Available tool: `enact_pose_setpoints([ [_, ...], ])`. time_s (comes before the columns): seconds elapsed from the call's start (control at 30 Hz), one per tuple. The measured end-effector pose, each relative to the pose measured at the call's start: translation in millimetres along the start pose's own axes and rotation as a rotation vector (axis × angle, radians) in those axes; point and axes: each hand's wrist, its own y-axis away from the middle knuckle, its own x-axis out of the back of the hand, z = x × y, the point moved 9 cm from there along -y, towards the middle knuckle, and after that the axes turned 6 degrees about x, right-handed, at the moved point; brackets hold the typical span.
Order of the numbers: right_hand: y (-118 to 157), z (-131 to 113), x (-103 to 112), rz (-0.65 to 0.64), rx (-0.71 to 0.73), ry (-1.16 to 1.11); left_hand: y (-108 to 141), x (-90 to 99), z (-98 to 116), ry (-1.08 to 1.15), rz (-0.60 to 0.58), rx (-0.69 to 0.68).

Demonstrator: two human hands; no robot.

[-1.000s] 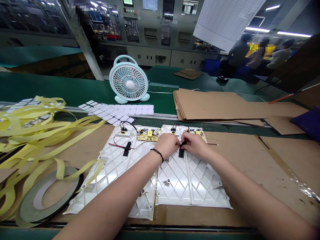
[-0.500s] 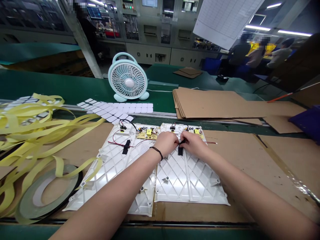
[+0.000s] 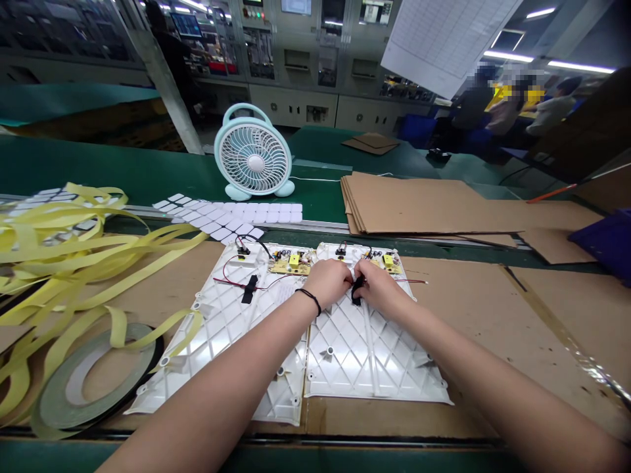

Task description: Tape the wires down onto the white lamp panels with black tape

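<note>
**Black strip bunched between both hands**

At twelve o'clock, the black strip [image 3: 357,290] on the white ribbed plastic panel [image 3: 351,355] now looks shorter than a second ago. The right hand [image 3: 380,287] pinches it; the left hand's [image 3: 329,282] fingers curl beside it, their tips hidden. A circuit board [image 3: 387,263] lies beyond, at one o'clock.

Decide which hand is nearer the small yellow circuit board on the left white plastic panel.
Left. The left hand sits just below and right of the small yellow circuit board; the right hand is farther right, over the second white plastic panel.
</note>
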Motion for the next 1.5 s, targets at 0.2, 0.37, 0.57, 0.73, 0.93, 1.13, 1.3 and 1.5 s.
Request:
enact_pose_setpoints([
  [0.2,4,-7,-2,-0.018,0.020,-0.023,1,1.5,-1,-0.006,0.002,0.019],
  [0.37,1,3,-6,-0.027,-0.024,-0.085,2,1.2,0,-0.008,-0.004,0.003],
  [0.57,3,-2,0,0.030,0.017,0.000,3,2.5,1,0.000,0.001,-0.002],
  [0.73,4,4,0,0.015,-0.059,0.025,3,1.5,2,0.004,-0.002,-0.014],
  [0.93,-1,8,0,-0.012,-0.135,0.059,3,0.3,6,0.000,-0.028,-0.084],
  [1.13,-10,16,-2,-0.090,-0.215,0.140,11,11.9,17,-0.106,-0.092,-0.096],
  [1.3,-19,11,0,-0.110,-0.144,0.223,24,14.5,34,-0.205,-0.060,-0.120],
  [1.5,-22,11,-2,-0.123,-0.108,0.247,34,2.8,36,-0.218,-0.055,-0.124],
])
